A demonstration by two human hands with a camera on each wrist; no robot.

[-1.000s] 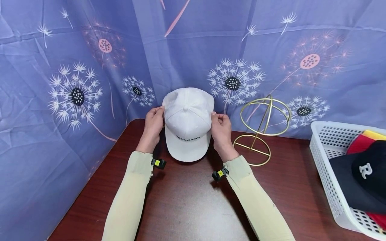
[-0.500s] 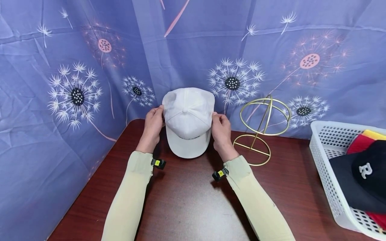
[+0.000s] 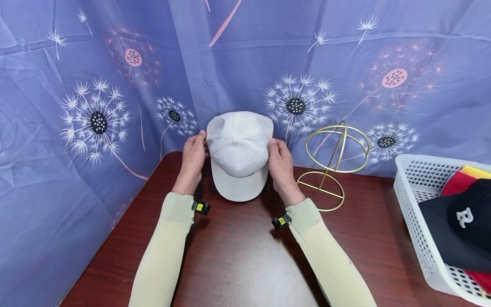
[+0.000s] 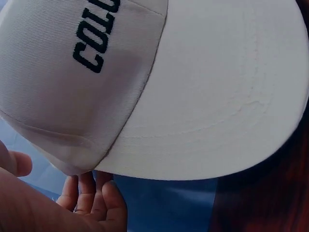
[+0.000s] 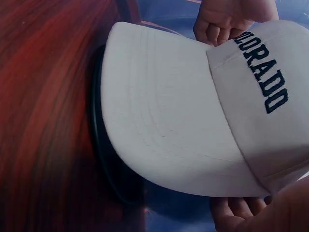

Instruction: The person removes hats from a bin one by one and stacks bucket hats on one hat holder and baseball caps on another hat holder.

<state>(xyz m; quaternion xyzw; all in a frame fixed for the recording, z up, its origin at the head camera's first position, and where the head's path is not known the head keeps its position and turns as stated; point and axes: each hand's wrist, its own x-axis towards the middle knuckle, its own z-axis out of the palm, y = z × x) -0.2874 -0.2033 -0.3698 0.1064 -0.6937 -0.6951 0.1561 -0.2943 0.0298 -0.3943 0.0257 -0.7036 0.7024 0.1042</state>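
A white baseball cap [image 3: 238,149] with dark COLORADO lettering sits at the back of the table, brim toward me. In the head view, my left hand [image 3: 193,157] is at its left side, the thumb just off the fabric. The left wrist view shows that hand's fingers [image 4: 87,195] at the crown's lower edge. My right hand [image 3: 281,164] is at the other side, thumb lying along the crown's edge. Seen from the right wrist, its fingers [image 5: 239,208] are below the brim's corner. A dark curved edge [image 5: 96,130] shows under the brim; whatever supports the cap is hidden.
To the right of the cap stands a gold wire hat stand [image 3: 337,170] with nothing on it. A white perforated basket [image 3: 412,230] at far right holds a black cap [image 3: 469,217] and red and yellow items. A blue dandelion-print curtain [image 3: 238,64] hangs close behind the table.
The cap's brim has tipped up a little toward the back, so less lettering shows from above. Both hands have loosened from the cap's sides, their fingers straightening and moving slightly upward.
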